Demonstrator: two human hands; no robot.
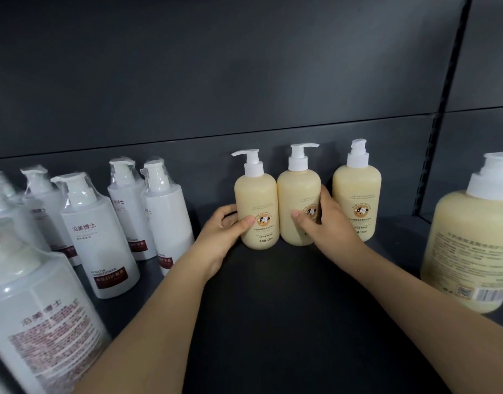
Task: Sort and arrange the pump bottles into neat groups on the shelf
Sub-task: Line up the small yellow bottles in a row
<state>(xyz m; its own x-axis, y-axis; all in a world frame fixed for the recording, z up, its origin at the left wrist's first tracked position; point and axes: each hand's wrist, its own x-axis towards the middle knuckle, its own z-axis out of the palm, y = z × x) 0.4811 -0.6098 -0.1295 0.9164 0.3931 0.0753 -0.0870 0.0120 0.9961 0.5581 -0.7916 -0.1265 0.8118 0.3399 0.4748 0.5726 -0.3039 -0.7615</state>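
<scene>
Three cream-yellow pump bottles with white pumps stand upright at the back of the dark shelf [261,322]. My left hand [221,234] grips the leftmost cream bottle [257,200] from its left side, thumb on the front label. My right hand [327,223] grips the middle cream bottle [297,194] from its right side, thumb on its front. These two bottles touch side by side. The third cream bottle [356,194] stands apart to the right. A fourth cream bottle [469,245] stands nearer at the right edge, back label facing me.
Several white pump bottles [99,237] with dark red labels, wrapped in clear film, crowd the left side; a large one [42,322] is closest at the lower left. A dark back panel [244,81] and a slotted upright [432,155] bound the shelf.
</scene>
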